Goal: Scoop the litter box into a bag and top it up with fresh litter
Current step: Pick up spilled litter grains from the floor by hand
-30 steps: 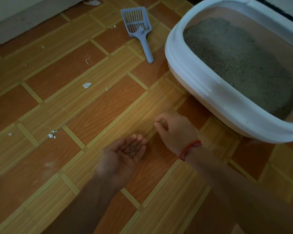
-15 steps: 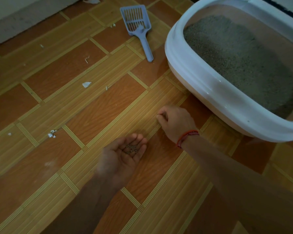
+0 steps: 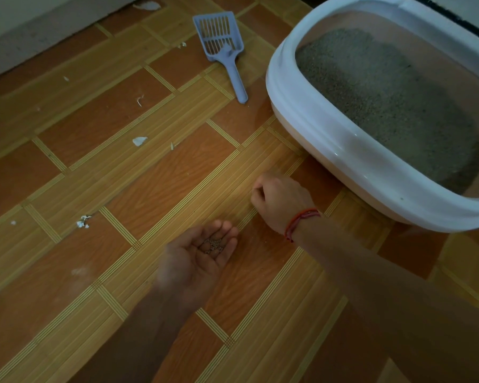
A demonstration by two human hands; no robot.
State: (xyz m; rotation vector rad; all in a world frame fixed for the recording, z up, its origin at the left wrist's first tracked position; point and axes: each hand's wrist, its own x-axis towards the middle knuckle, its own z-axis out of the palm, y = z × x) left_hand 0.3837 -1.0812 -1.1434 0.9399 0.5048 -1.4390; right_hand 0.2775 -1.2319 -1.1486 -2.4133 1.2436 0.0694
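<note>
- left hand (image 3: 197, 254) is nearest, palm up and loosely cupped, fingers relaxed, carrying a few grains (image 3: 213, 243) of litter.
- right hand (image 3: 281, 201) is just beyond it, knuckles up, fingers curled in with the tips pinched together at the floor (image 3: 177, 172); whether a grain is between them can't be seen. there is a red thread (image 3: 302, 222) on the wrist.
- white scraps (image 3: 139, 140) lie scattered on the floor to the left.
- the box (image 3: 343, 150) sits on the floor just right of the right hand, with litter (image 3: 385, 100) heaped inside and bare bottom showing along the far side.
- the scoop (image 3: 221, 48) lies flat on the floor farthest out, near the box and apart from both hands. no bag is in view.
- risks, as a judgement: the cupped palm is shallow, so a tilt or a quick reach could spill the grains back onto the floor. pinching single grains is fiddly, and some may hide in the floor's grooves. the right forearm is close to the box rim and could nudge it.
- no brand, label or writing can be read on anything.
</note>
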